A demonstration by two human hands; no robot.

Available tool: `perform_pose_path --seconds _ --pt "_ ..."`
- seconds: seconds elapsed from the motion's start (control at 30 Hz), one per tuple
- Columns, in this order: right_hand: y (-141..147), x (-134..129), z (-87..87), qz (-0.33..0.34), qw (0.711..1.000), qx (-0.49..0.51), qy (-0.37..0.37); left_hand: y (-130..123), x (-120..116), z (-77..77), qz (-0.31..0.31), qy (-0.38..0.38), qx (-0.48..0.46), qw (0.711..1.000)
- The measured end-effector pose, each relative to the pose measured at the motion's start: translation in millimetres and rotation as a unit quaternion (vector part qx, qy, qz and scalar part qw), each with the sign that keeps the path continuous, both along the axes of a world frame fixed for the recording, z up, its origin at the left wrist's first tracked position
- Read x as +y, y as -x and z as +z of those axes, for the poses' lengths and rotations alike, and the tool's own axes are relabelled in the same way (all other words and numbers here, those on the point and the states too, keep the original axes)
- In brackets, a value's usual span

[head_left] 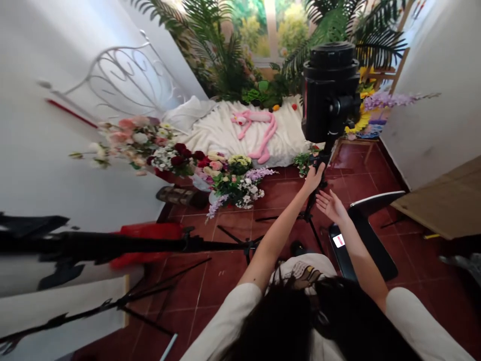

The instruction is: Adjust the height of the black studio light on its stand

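Note:
A black studio light (328, 95) stands upright on a black stand (308, 215) in front of me. My left hand (314, 178) is closed round the stand just below the light's head. To the right of the pole and a little lower, my right hand (330, 205) is held palm up with its fingers apart, holding nothing. Beyond the light, a pink plush toy (259, 123) lies on a bed with a cream cover (221, 135).
Flower bunches (236, 183) stand before the bed. On the left, another black stand (131, 241) reaches across the view, with tripod legs (150, 291) below. A black chair (376, 245) is by my right arm. Palm leaves (221, 55) hang behind.

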State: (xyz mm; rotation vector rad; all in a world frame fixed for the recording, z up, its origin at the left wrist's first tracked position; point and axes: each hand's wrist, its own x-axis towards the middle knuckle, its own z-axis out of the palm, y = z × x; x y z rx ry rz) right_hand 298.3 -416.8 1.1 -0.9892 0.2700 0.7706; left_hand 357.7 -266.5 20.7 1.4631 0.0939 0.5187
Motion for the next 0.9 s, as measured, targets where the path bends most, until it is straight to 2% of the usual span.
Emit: perform_pose_path --seconds 0.1,0.27,0.43,0.5,0.57,0.63,0.7,0.77,0.83,0.9 --pt "-6.8 10.4 7.1 -0.003 1.000 -0.005 -0.027 0.3 -2.8 2.1 -0.012 0.008 0.023 1.000" --pt "-13.0 31.2 8.5 -0.038 0.997 -0.042 -0.049 5.0 -3.4 0.9 0.016 0.014 0.039 0.999" --pt "-11.8 37.2 10.8 -0.029 0.997 -0.027 -0.072 2.1 1.2 -4.1 -0.003 0.004 0.051 0.999" --pt "-12.1 37.6 12.6 -0.026 0.995 -0.022 -0.096 0.9 3.3 -5.5 -0.012 -0.002 0.054 0.998" --pt "-14.1 38.3 12.6 -0.036 0.988 0.003 -0.153 1.1 4.3 -5.7 -0.018 -0.006 0.067 0.998" --pt "-17.1 39.0 10.3 -0.046 0.965 0.063 -0.251 2.4 3.9 -4.7 -0.023 -0.008 0.090 0.996" --pt "-20.1 39.1 6.7 -0.049 0.923 0.137 -0.356 3.7 2.7 -3.3 -0.026 -0.006 0.110 0.994" --pt "-22.5 39.0 3.4 -0.048 0.883 0.193 -0.425 4.2 1.5 -2.0 -0.027 0.001 0.120 0.992" --pt "-23.8 39.3 2.1 -0.055 0.863 0.219 -0.451 3.7 0.7 -1.1 -0.026 0.006 0.123 0.992" --pt "-24.6 41.1 3.0 -0.067 0.871 0.213 -0.437 3.1 0.5 -0.5 -0.023 0.010 0.123 0.992"
